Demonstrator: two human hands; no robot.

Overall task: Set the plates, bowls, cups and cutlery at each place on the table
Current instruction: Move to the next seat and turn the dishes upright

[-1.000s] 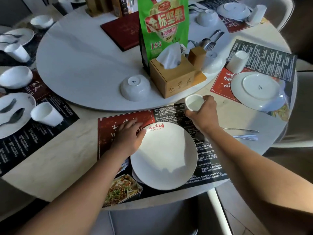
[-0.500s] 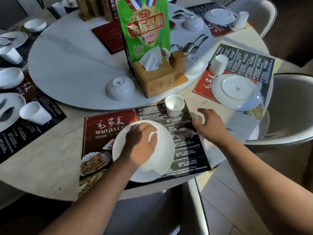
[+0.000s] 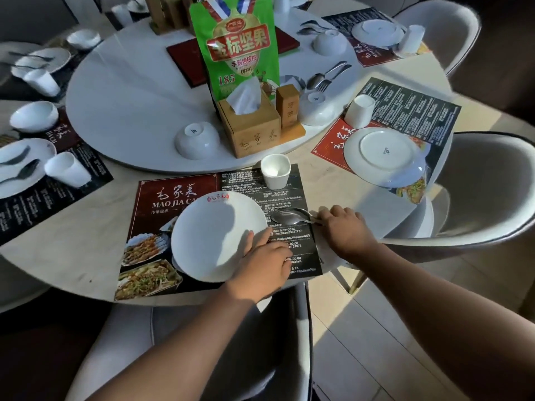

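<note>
1. Now: right hand has a closed grip on the handle end of the cutlery, on the mat just right of the plate. It looks like a spoon with a second piece under it, maybe a fork; I cannot tell for sure.
2. Left hand lies flat on the plate's near-right rim, fingers spread, not gripping, steadying it.
3. Cup stands upright at the far edge of the mat, just beyond the plate and apart from the cutlery.
4. Cutlery axis: roughly left-right across the mat, bowl end pointing left at the plate rim, handle pointing right into the hand. Bowl end is just beside the rim; contact unclear.
5. Step in hand, as I judge it: placing the cutlery at this place. To do it well, keep the pinch low on the handles so both pieces move together, lift rather than drag over the mat, and keep the left hand on the plate so it does not slide.
6. Likely target: either laid on the plate, as at the places on the left of the counter, or turned beside it with the handle toward the seat. Avoid knocking the cup.
</note>
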